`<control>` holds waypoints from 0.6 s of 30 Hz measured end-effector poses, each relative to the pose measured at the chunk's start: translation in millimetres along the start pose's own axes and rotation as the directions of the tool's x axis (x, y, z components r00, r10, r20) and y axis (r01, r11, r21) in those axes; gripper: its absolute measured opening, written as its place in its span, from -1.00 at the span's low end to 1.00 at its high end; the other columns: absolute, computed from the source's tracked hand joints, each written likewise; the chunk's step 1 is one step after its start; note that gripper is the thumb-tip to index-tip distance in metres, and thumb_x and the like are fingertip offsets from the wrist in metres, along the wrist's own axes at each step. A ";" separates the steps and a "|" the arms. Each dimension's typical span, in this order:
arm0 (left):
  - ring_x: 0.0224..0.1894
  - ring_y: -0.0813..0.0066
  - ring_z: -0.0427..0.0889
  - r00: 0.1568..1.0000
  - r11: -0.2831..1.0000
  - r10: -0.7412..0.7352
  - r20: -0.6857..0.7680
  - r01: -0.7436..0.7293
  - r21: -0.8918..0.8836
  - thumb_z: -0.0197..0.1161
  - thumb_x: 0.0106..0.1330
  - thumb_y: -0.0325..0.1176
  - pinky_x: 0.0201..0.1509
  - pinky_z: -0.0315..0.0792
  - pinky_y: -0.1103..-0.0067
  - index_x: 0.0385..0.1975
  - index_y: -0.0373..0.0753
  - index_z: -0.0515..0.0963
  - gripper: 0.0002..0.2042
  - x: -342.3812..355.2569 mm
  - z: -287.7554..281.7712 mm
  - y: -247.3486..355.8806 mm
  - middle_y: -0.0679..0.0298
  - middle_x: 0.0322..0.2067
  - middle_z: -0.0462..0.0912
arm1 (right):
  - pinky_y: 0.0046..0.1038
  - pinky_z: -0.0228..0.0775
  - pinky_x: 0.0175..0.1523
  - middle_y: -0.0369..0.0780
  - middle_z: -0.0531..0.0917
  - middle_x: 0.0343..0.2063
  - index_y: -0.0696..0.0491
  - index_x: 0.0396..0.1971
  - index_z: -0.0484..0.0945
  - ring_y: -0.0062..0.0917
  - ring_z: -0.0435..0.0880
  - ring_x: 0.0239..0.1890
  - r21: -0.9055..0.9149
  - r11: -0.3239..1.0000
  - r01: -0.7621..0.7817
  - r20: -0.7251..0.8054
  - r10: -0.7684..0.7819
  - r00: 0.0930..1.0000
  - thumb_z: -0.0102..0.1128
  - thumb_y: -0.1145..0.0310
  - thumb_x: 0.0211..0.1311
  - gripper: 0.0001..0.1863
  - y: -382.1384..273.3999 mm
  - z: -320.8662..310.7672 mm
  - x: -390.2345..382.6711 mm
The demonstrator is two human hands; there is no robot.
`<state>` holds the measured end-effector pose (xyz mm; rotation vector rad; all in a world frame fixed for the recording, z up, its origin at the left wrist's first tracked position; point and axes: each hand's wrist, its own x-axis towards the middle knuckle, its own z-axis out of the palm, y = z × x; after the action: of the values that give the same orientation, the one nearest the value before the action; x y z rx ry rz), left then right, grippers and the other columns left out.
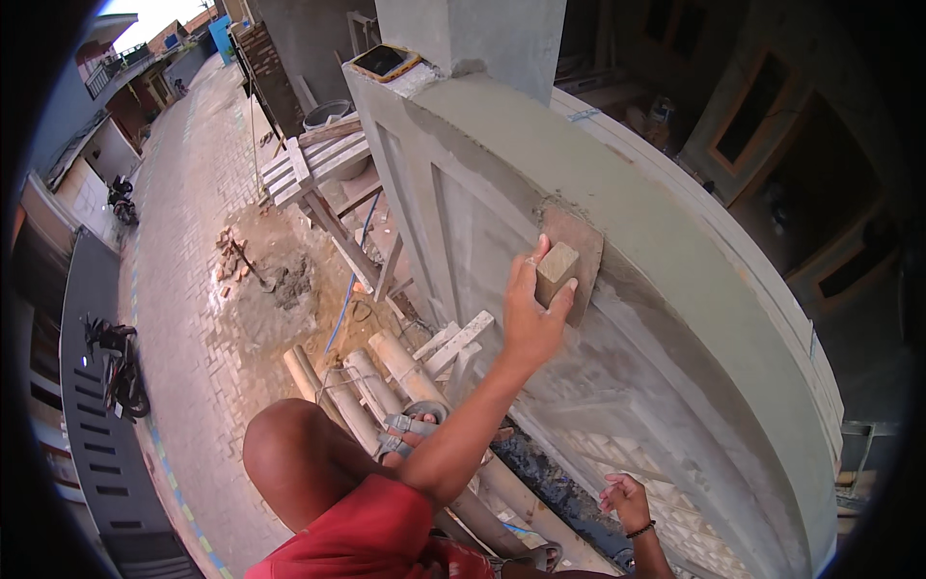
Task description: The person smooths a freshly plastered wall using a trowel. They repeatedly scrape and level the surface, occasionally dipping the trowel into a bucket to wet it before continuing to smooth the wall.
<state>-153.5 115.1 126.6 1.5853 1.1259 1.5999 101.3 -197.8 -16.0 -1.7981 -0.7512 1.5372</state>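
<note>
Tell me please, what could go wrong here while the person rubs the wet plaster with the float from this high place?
1. The person sits high on bamboo poles above the paved ground; a slip could mean a bad fall.
2. The left hand reaches far across to press the wooden float on the wall, so balance may suffer.
3. The right hand only touches the wall lower down, apparently without a firm grip.

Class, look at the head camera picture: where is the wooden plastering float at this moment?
The wooden float sits just right of centre in the head view, pressed flat on the grey cement wall below its top edge, gripped by its block handle in the left hand.
</note>
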 end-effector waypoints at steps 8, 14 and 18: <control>0.03 0.37 0.49 0.995 0.995 0.093 0.026 -0.092 -0.042 0.26 0.24 -0.50 0.15 0.37 0.49 0.31 -0.42 0.28 -0.40 16.4 -7.2 53.4 0.13 -0.05 0.45 | -0.57 0.50 -0.45 -0.17 0.65 -0.43 0.23 -0.02 0.49 -0.60 0.63 -0.53 -0.021 1.000 0.000 -0.056 -0.001 0.998 -0.03 0.56 0.26 -0.70 -4.1 -1.5 -4.8; 0.02 0.36 0.50 0.995 0.994 -0.099 -0.017 0.098 -0.044 0.27 0.24 -0.49 0.15 0.37 0.48 0.31 -0.42 0.27 -0.39 -0.4 -6.4 -5.1 0.14 -0.05 0.46 | -0.58 0.49 -0.46 -0.17 0.65 -0.44 0.23 -0.03 0.49 -0.61 0.62 -0.54 -0.033 0.999 0.011 -0.036 -0.013 0.999 -0.03 0.57 0.26 -0.71 5.0 -4.1 -6.0; 0.01 0.38 0.50 0.994 0.986 -0.112 0.020 0.113 -0.122 0.26 0.25 -0.48 0.15 0.37 0.50 0.32 -0.43 0.26 -0.39 -11.9 -3.7 -7.8 0.15 -0.06 0.46 | -0.58 0.49 -0.46 -0.17 0.65 -0.43 0.23 -0.02 0.49 -0.61 0.62 -0.54 -0.057 0.998 0.033 -0.049 -0.035 0.998 -0.01 0.56 0.26 -0.70 -1.8 -6.4 -2.5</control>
<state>-157.1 107.5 114.6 1.4256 1.0692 1.5523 107.2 -199.3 -12.4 -1.8483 -0.8042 1.4571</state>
